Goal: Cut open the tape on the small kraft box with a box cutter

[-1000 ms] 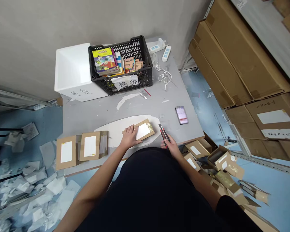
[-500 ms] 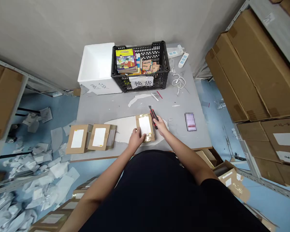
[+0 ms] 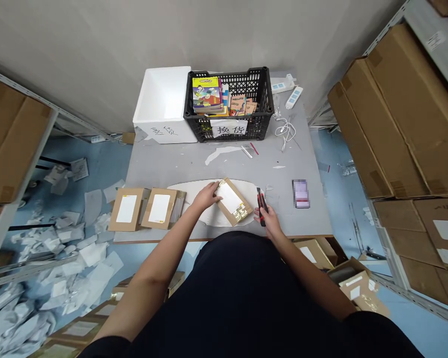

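Observation:
A small taped cardboard box [image 3: 232, 201] with a white label lies slanted on the pale sheet [image 3: 197, 196] at the front of the table. My left hand [image 3: 207, 196] holds the box by its upper left edge, the thumb on the label side and the fingers at the corner. Shiny tape shows at both ends of the box. To the right of it, my right hand [image 3: 269, 221] is closed around a black and red utility knife [image 3: 262, 206], whose tip points away from me. The knife is apart from the box.
Two labelled cardboard boxes [image 3: 159, 209] stand at the left. Behind are a white foam box [image 3: 164, 99] and a black crate [image 3: 229, 121] of books. A phone [image 3: 301, 194], a white cable [image 3: 285, 130] and power strips [image 3: 293, 97] lie at the right.
The box has turned from nearly straight to slanted. My left hand has shifted to its upper left corner. My right hand has drawn the knife away to the right and toward me.

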Action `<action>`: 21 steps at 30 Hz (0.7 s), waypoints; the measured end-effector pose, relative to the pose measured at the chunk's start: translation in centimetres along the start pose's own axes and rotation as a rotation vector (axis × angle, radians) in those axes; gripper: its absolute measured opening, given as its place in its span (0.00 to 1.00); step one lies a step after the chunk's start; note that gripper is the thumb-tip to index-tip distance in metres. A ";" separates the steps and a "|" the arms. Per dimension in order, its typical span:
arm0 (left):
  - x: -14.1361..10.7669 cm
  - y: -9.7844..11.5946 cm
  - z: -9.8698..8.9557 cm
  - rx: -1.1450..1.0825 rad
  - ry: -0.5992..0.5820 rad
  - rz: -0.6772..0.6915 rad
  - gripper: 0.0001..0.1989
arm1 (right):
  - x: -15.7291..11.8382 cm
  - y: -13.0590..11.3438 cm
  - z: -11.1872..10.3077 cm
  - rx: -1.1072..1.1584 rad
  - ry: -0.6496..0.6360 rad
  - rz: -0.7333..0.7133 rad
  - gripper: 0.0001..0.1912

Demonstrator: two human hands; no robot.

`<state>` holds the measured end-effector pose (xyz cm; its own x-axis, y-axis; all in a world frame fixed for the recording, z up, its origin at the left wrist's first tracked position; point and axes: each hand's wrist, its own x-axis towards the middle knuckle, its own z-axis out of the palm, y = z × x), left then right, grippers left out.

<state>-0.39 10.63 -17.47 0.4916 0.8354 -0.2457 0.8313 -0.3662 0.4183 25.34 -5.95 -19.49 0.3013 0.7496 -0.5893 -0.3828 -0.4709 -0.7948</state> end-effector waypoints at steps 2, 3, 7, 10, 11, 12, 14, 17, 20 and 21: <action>0.1 0.1 0.4 -0.025 -0.047 -0.025 0.37 | -0.5 0.7 0.4 0.021 -0.022 -0.004 0.30; -0.3 0.2 0.7 -0.020 -0.043 -0.055 0.37 | -0.4 0.8 0.8 0.027 -0.022 -0.023 0.30; -3.9 1.0 2.3 0.051 -0.001 -0.226 0.41 | 2.1 -0.8 2.1 0.033 0.011 -0.119 0.29; -7.2 1.6 3.1 0.064 -0.047 -0.279 0.47 | 4.3 -2.5 2.2 0.056 -0.041 -0.146 0.27; -7.9 1.8 3.3 0.086 -0.043 -0.277 0.48 | 4.9 -3.0 2.2 0.059 -0.072 -0.144 0.27; -8.4 2.0 3.3 0.123 -0.016 -0.262 0.49 | 5.4 -3.3 2.1 0.053 -0.101 -0.139 0.27; -8.5 2.6 3.1 0.216 0.060 -0.182 0.49 | 5.8 -3.6 1.6 0.009 -0.136 -0.131 0.28; -6.9 3.4 2.6 0.304 0.052 0.045 0.51 | 5.4 -3.1 0.3 -0.093 -0.105 -0.138 0.30; -4.7 4.2 2.3 0.317 -0.081 0.220 0.54 | 4.0 -1.7 -1.4 -0.191 -0.080 -0.128 0.32; -4.1 4.4 2.3 0.319 -0.114 0.247 0.55 | 3.4 -1.1 -2.0 -0.211 -0.080 -0.120 0.32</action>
<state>1.85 4.63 -16.66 0.6971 0.6622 -0.2749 0.7145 -0.6735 0.1896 28.50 -3.79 -20.88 0.2603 0.8366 -0.4821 -0.1553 -0.4565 -0.8761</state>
